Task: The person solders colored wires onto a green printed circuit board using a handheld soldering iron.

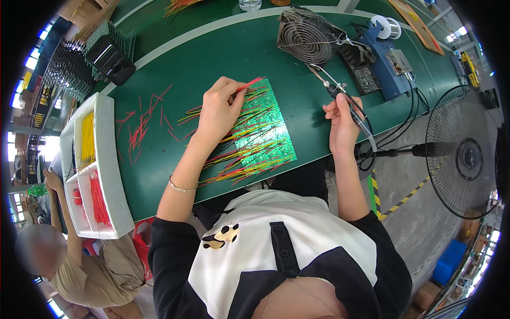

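A green circuit board panel (279,139) lies on the green table in front of me. Rows of red, yellow and black wires (226,157) stick out over its left side. My left hand (220,109) is closed in a pinch on a red wire (248,84) at the panel's far edge. To the right of the panel, my right hand (344,125) grips a soldering iron (333,90) with a thin metal feed tube. The iron's tip points away from me, toward the small fume fan, and is apart from the panel.
Loose red wires (139,129) lie left of the panel. A white foam box (121,204) holds yellow and red wires. At the back are a fume fan (306,41), a blue soldering stand (380,59) and a solder spool (386,27). A floor fan (467,154) stands right; another person (87,271) sits left.
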{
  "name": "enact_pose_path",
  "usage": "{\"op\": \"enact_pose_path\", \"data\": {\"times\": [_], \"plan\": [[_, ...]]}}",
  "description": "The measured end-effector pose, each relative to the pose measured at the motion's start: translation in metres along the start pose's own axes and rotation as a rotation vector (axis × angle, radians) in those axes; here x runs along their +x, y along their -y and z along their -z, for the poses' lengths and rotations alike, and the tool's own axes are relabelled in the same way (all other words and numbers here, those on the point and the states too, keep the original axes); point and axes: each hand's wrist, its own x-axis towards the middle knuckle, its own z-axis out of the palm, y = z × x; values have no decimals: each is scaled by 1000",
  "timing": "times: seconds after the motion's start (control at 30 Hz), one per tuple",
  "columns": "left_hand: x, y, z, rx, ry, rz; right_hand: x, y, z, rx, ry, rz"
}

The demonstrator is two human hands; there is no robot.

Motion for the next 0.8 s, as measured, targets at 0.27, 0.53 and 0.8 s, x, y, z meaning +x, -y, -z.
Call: {"op": "enact_pose_path", "data": {"times": [0.27, 0.53, 0.8], "plan": [[-1, 1, -2, -7, 6, -3, -2, 1, -1, -9, 5, 0], [-2, 4, -4, -7, -22, -40, -7, 4, -3, -52, 89, -26], [-2, 3, -4, -4, -12, -32, -9, 5, -11, -216, 333, -90]]}}
